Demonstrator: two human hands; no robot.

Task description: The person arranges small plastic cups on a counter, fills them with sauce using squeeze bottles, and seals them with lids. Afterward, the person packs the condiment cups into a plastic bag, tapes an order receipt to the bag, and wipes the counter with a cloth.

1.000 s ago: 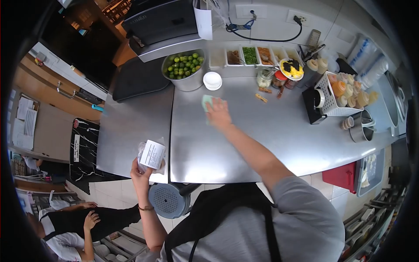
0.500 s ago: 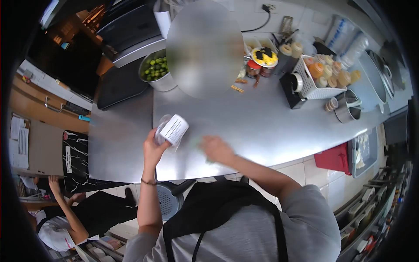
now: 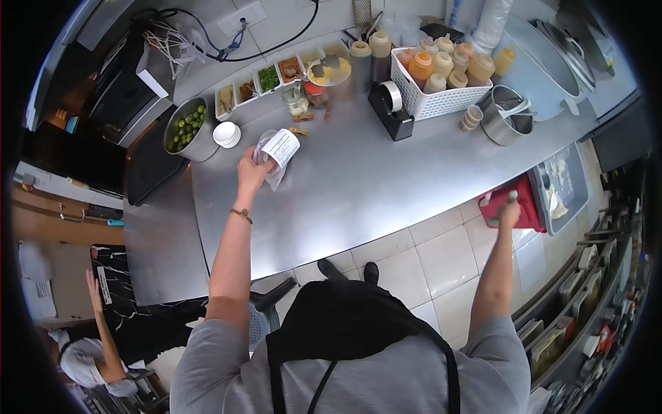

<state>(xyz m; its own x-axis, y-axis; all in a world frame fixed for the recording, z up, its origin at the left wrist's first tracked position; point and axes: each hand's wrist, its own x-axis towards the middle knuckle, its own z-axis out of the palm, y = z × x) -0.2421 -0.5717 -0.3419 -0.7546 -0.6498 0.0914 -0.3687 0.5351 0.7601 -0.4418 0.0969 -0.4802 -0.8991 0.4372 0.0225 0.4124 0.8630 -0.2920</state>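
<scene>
My left hand (image 3: pixel 252 170) is closed on a clear plastic bag (image 3: pixel 278 179) with a white printed label (image 3: pixel 281 147), held over the steel counter (image 3: pixel 324 200). What the bag contains cannot be made out. Far to the right, beyond the counter's edge, my right hand (image 3: pixel 509 214) grips a pale green cloth (image 3: pixel 512 196). Only bits of the cloth show around the fingers. Just beneath and beside that hand is a red bin (image 3: pixel 525 196).
Along the back stand a pot of green limes (image 3: pixel 186 131), white lids (image 3: pixel 227 134), garnish tubs (image 3: pixel 267 79), a tape dispenser (image 3: pixel 391 114) and a basket of sauce bottles (image 3: pixel 441 103). A grey tub (image 3: pixel 569 186) adjoins the red bin. Another person (image 3: pixel 86 355) is at lower left.
My right hand has moved with the cloth from the counter's middle out to the red bin. My left hand still holds the labelled bag. The view has shifted, uncovering lids and garnish tubs.
</scene>
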